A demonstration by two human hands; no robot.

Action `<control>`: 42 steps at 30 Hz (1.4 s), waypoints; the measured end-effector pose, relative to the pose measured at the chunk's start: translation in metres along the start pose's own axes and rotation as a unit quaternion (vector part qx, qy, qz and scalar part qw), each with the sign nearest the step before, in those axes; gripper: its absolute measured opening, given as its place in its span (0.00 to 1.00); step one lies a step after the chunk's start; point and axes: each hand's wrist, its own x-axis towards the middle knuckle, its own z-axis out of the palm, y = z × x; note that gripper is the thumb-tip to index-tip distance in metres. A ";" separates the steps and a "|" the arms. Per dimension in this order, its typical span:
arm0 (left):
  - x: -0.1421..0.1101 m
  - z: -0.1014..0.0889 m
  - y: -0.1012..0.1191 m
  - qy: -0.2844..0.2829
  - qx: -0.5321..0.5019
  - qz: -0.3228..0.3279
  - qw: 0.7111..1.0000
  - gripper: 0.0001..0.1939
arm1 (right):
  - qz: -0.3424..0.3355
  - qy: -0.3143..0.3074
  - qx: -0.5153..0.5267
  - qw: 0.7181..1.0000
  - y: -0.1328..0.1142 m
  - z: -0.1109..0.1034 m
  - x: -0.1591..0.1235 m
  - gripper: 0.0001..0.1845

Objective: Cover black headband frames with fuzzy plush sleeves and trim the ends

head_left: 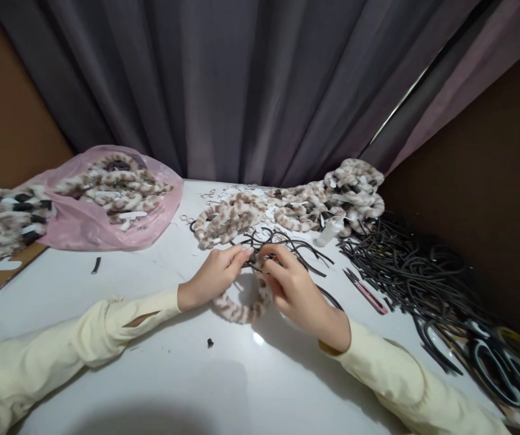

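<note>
Both my hands meet at the middle of the white table (160, 374) over a fluffy cream-and-brown headband (240, 311). The band curves in a loop below and between the hands. My left hand (214, 277) pinches the band's end with fingers pressed together. My right hand (293, 287) is closed round the other side of the same band, fingertips meeting the left hand's at its dark end. Both sleeves are pale yellow.
A pink plastic bag (92, 226) of fluffy headbands lies at the back left. More fluffy bands (287, 208) pile at the back centre and right. Bare black bands (423, 272) heap on the right. A small white bottle (330, 231) and red-handled cutters (368, 295) lie nearby.
</note>
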 end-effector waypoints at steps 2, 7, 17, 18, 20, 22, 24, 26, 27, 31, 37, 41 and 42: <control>0.005 -0.001 0.000 0.026 0.016 0.016 0.999 0.18 | -0.072 0.006 -0.102 0.992 -0.004 0.001 -0.004 0.12; 0.010 -0.002 0.002 0.052 0.062 0.051 0.995 0.18 | -0.163 0.018 -0.212 0.963 -0.011 0.003 -0.010 0.17; -0.005 0.014 -0.004 0.031 0.074 0.090 0.993 0.16 | -0.152 0.015 -0.119 0.981 -0.018 0.006 -0.024 0.16; -0.006 0.015 -0.006 0.025 0.072 0.106 0.991 0.16 | -0.122 0.022 -0.080 0.989 -0.014 0.004 -0.023 0.15; -0.008 0.015 -0.006 0.010 0.055 0.133 0.989 0.16 | -0.024 0.042 0.026 0.999 -0.004 -0.001 -0.019 0.12; -0.009 0.013 -0.003 -0.008 0.023 0.138 0.990 0.17 | 0.099 0.050 0.152 0.982 0.009 -0.006 -0.012 0.08; -0.010 0.009 0.003 -0.030 -0.011 0.127 0.991 0.18 | 0.197 0.031 0.282 0.939 0.019 -0.008 -0.005 0.09; -0.010 0.005 0.009 -0.062 -0.042 0.116 0.990 0.19 | 0.242 0.002 0.381 0.892 0.026 -0.009 0.001 0.11; -0.010 0.003 0.012 -0.079 -0.056 0.113 0.989 0.20 | 0.251 -0.010 0.413 0.875 0.027 -0.008 0.004 0.12; -0.010 -0.001 0.016 -0.130 -0.100 0.090 0.982 0.20 | 0.261 -0.042 0.476 0.838 0.031 -0.001 0.009 0.14; -0.010 -0.001 0.015 -0.154 -0.120 0.059 0.979 0.20 | 0.288 -0.078 0.517 0.802 0.045 0.012 0.009 0.14; -0.004 -0.006 0.016 -0.190 -0.136 0.005 0.972 0.20 | 0.275 -0.104 0.476 0.829 0.048 0.005 0.023 0.14; -0.001 -0.008 0.015 -0.196 -0.151 -0.014 0.969 0.20 | 0.269 -0.100 0.462 0.839 0.047 0.001 0.029 0.15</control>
